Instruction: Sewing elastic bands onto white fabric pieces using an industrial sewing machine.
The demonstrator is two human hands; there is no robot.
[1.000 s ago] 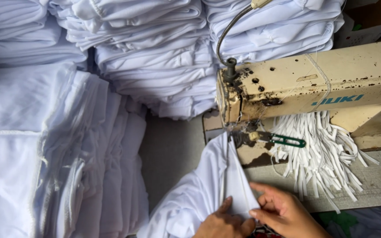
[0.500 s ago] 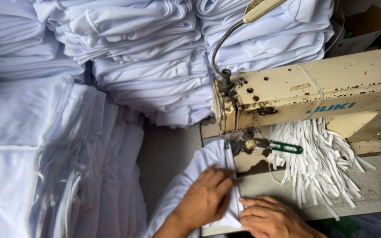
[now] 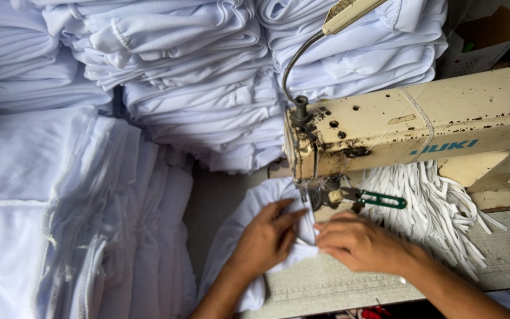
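Beside stacked white garments (image 3: 196, 88), both hands, left hand (image 3: 267, 239) and right hand (image 3: 358, 242), press white fabric (image 3: 267, 198) flat.

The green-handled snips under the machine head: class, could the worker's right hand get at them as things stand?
Probably yes. The right hand rests on the white cloth just below the green-handled snips, and nothing lies between them; it would only have to let go of the cloth.
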